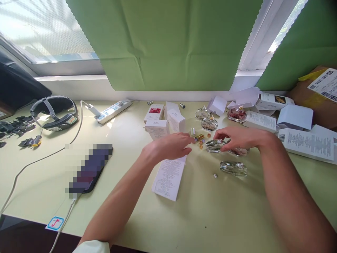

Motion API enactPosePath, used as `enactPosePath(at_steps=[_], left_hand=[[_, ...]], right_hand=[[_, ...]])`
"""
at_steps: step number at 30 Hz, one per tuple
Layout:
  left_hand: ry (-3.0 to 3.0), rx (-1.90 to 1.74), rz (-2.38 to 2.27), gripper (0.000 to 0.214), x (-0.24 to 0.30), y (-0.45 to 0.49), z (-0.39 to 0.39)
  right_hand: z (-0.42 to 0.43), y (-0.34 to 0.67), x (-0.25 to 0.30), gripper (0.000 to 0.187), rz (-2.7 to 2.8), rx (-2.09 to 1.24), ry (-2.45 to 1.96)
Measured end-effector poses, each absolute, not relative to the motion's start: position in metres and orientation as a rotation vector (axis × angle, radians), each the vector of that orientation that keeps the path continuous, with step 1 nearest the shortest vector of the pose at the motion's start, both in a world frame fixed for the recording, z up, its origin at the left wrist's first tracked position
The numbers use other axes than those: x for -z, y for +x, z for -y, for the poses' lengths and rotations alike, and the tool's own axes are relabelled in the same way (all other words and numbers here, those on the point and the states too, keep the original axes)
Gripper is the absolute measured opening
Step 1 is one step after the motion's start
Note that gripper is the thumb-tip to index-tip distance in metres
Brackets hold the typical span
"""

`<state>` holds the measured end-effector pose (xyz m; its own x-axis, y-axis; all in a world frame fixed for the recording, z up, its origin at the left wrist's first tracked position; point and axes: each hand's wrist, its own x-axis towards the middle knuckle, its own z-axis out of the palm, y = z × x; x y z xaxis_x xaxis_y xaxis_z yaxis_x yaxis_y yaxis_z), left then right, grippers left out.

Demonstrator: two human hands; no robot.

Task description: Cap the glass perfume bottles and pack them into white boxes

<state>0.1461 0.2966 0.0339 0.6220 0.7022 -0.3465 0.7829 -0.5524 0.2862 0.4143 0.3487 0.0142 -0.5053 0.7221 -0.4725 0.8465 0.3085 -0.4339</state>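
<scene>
My left hand (172, 146) hovers over the table with fingers stretched out and thumb apart. Its fingertips are beside a gold cylindrical cap (200, 137) and a silver cap (193, 131); whether they touch is unclear. Small orange pieces (201, 147) lie near them. With fingers and thumb bent around it, my right hand (240, 137) grips a clear glass bottle (212, 147) lying on its side. Under that palm, another glass bottle (240, 152) is partly hidden. Nearer me lie one more glass bottle (233, 168) and a small silver piece (215, 175).
White boxes (157, 128) stand behind my left hand; a printed white carton (168, 179) lies below it. Round bottles (209, 123) sit farther back. More boxes (308, 144) and a brown carton (313, 98) fill the right. A phone (91, 172), power strip (113, 111) and headset (56, 114) occupy the left.
</scene>
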Motion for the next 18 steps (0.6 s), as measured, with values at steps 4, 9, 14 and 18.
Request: enactPosePath(at_steps=[4,9,14,18], left_hand=[[2.533,0.199,-1.22,0.038,-0.017,0.158,-0.302],[2.549,0.209,-1.232,0.044,0.004,0.166,-0.306],[2.573,0.064,-1.265,0.047,0.023,0.174,-0.312],[2.605,-0.01,-1.355,0.037,0.033,0.179,-0.315]], right_hand=[[-0.347,0.412,-0.017,0.041,-2.38,0.961,1.447],[-0.346,0.41,-0.02,0.039,-2.373,0.999,1.453],[-0.347,0.412,-0.017,0.04,-2.358,0.985,1.445],[-0.351,0.415,-0.011,0.044,-2.363,0.913,1.43]])
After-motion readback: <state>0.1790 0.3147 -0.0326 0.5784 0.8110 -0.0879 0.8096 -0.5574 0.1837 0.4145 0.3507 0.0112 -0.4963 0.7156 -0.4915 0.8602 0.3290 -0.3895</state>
